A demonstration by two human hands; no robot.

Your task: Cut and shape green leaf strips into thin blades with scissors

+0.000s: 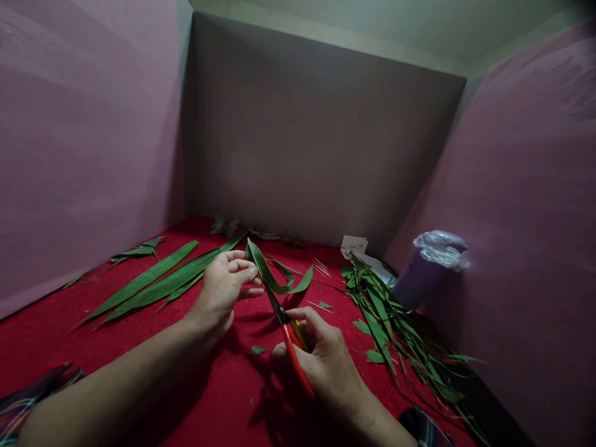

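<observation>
My left hand (226, 283) is closed, thumb and fingers together at the folded upper end of a long green leaf (265, 274). The leaf hangs to the right and curls up at its far end. My right hand (323, 355) grips scissors (296, 360) with red and yellow handles and a dark pivot. Their blades point up and left and lie against the leaf; how far apart they are is hard to see. A small leaf scrap (257, 350) lies on the red cloth (199, 389) below my hands.
Long whole leaves (164, 281) lie at the left. A heap of leaf strips (397, 325) spreads on the right, before a purple bin (418, 280) lined with clear plastic. Toothpicks (320, 268) and a white card (353, 245) lie farther back. Pink walls (76, 144) flank the cloth.
</observation>
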